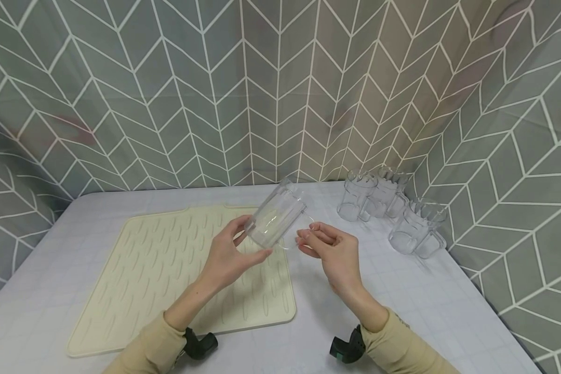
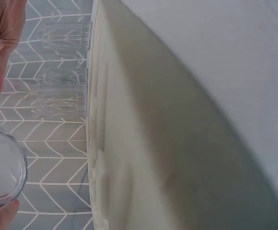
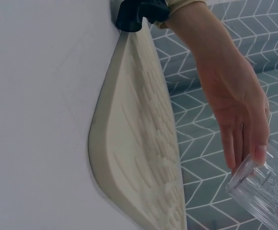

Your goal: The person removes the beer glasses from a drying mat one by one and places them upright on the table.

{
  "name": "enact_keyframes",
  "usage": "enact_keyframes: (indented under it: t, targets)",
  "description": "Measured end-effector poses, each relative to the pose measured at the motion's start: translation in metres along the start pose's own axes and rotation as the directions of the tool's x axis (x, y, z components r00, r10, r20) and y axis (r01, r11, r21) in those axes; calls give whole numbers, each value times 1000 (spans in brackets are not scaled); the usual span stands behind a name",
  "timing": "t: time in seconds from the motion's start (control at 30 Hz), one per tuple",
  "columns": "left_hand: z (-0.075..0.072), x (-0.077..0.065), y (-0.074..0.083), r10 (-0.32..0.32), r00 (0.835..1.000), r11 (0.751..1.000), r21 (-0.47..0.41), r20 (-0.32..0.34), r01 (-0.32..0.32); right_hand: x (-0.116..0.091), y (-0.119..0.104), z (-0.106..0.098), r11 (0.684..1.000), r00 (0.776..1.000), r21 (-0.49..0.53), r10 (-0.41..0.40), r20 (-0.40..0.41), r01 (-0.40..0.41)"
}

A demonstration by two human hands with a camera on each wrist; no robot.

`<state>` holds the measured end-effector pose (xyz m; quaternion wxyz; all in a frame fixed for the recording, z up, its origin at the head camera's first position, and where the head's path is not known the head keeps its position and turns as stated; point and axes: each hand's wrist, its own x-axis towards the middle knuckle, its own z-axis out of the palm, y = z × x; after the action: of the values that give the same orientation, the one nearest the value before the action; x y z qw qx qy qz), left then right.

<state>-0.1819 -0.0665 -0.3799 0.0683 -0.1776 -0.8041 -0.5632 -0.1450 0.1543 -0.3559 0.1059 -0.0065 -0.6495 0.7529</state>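
A clear mug (image 1: 277, 214) is held tilted in the air above the right part of the cream ridged mat, its round base toward me. My left hand (image 1: 231, 254) grips it near the base, thumb on the near side and fingers on the far side. My right hand (image 1: 332, 252) pinches the mug's thin clear handle. In the left wrist view the mug's base (image 2: 4, 167) faces the camera. The right wrist view shows my left hand (image 3: 235, 105) on the mug (image 3: 261, 187), with a right fingertip at the lower edge.
The mat (image 1: 168, 275) lies on the left and middle of a white-covered table (image 1: 378, 332). Several clear mugs stand at the back right, among them one nearer mug (image 1: 411, 231) and one farther left (image 1: 355, 197). Grey patterned curtains (image 1: 262, 93) border the table.
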Motion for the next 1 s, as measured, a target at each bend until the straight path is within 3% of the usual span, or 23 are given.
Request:
enact_keyframes:
  t: [0.2, 0.5, 0.77, 1.0]
  targets:
    - [0, -1, 0, -4, 1000, 1000, 19, 24, 4, -1, 0, 1, 999, 999, -20, -32, 13, 33]
    - [-1, -1, 0, -62, 996, 996, 62, 68, 58, -3, 3, 0, 988, 995, -125, -94, 25, 96]
    - [-3, 0, 2, -31, 998, 998, 62, 60, 28, -4, 3, -2, 972, 987, -176, -156, 22, 158]
    - [-6, 0, 3, -43, 997, 997, 70, 59, 39, -4, 3, -2, 964, 981, -182, -190, 33, 193]
